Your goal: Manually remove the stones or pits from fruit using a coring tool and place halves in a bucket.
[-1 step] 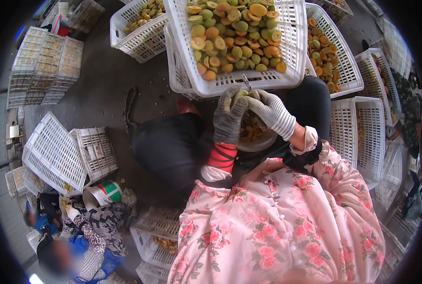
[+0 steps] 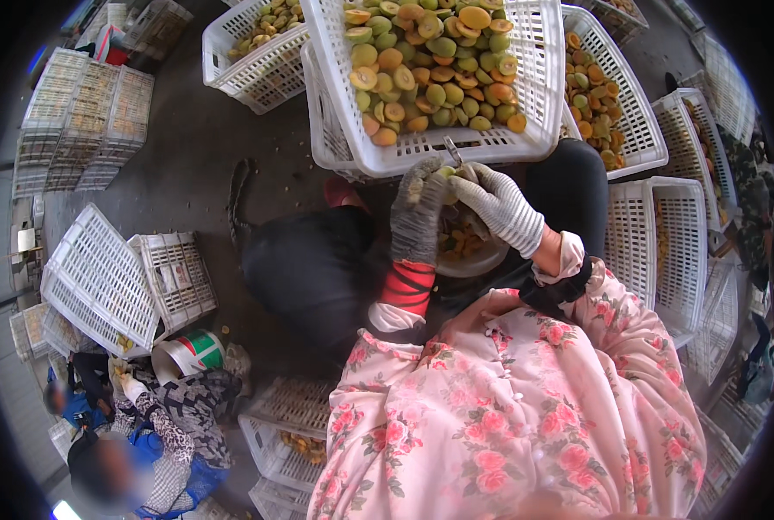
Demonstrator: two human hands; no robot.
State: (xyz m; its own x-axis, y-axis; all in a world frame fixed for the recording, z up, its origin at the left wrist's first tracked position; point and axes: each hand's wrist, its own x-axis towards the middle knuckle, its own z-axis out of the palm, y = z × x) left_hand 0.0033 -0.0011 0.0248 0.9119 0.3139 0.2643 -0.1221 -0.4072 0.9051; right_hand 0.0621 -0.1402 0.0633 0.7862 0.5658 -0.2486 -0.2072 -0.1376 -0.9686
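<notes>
Both gloved hands meet in front of the near rim of a white crate [image 2: 456, 167] heaped with green and orange apricot halves [image 2: 439, 74]. My left hand [image 2: 417, 212], in a dirty grey glove, is closed around a small green apricot [image 2: 447, 172]. My right hand [image 2: 499, 204], in a paler striped glove, closes on a small metal blade-like tool [image 2: 453, 149]; its tip points toward the crate and its handle is hidden by the fingers. Beneath the hands, between my knees, a pale bowl [image 2: 478, 270] contains orange fruit pieces.
Another fruit-filled crate [image 2: 643, 143] stands at the right, one [image 2: 248, 82] at the far left. White crates [image 2: 656, 251] rise beside my right side. At the lower left a co-worker in a patterned sleeve [image 2: 174, 433] sits near a white-and-green bucket [image 2: 192, 355] and tilted crates [image 2: 101, 282].
My left hand has turned and shifted slightly around the apricot. My right hand and the metal tool stay almost in place.
</notes>
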